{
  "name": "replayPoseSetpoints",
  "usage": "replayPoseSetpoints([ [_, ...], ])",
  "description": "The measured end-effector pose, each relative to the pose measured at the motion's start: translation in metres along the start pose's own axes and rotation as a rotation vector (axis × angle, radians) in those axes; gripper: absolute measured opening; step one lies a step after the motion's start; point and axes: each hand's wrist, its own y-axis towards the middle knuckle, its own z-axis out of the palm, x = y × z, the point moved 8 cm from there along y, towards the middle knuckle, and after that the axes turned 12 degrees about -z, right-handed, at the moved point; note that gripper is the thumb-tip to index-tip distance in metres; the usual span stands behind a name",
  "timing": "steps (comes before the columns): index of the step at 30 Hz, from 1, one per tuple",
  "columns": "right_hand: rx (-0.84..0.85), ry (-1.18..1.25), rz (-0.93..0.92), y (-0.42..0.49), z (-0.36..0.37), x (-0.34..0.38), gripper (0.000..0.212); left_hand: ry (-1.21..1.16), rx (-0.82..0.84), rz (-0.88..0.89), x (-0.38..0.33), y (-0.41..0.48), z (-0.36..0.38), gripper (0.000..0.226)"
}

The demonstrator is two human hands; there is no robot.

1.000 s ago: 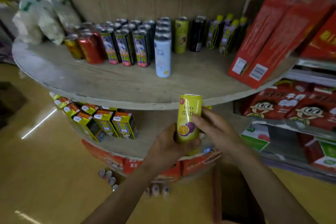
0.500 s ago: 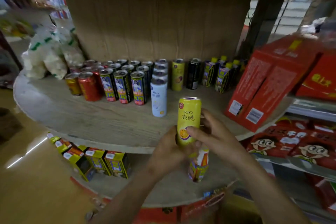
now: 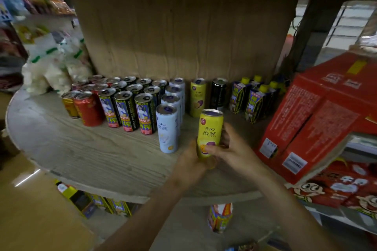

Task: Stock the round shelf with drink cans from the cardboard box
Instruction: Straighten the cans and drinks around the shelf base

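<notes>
Wood-grain board forms the round shelf (image 3: 81, 159), which rings a cardboard-wrapped column (image 3: 183, 32). Near its front edge I see both hands closed round one yellow can (image 3: 210, 126). The left hand (image 3: 190, 162) cups its lower part from the left, and the right hand (image 3: 234, 150) wraps it from the right with the thumb across the label. The can is upright, long axis vertical, label toward me. Its base is hidden, so I cannot tell whether it touches the board. Its match, a second yellow can (image 3: 197, 98), stands behind it near the column, between the pale blue row (image 3: 167, 128) and a black can (image 3: 218, 93). I judge the next move is a short push away from me into that file. The red cartons (image 3: 302, 124) at the right edge are closed, and the cardboard box is out of view.
</notes>
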Motion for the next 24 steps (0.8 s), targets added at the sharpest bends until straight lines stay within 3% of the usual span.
replayPoseSetpoints([
  [5, 0.007, -0.036, -0.003, 0.015, -0.004, -0.019, 0.067, 0.094, -0.065, -0.003, 0.001, 0.024, 0.002, 0.041],
  [8, 0.016, -0.037, -0.015, 0.028, -0.002, -0.025, 0.076, 0.129, -0.13, 0.008, 0.001, 0.037, -0.002, 0.031],
  [11, 0.015, -0.009, -0.016, 0.038, 0.001, -0.031, 0.081, 0.109, -0.19, -0.002, 0.006, 0.05, -0.006, 0.042],
  [24, -0.018, -0.16, -0.009, 0.087, 0.0, -0.055, 0.062, 0.036, -0.26, 0.029, 0.001, 0.106, -0.012, 0.06],
])
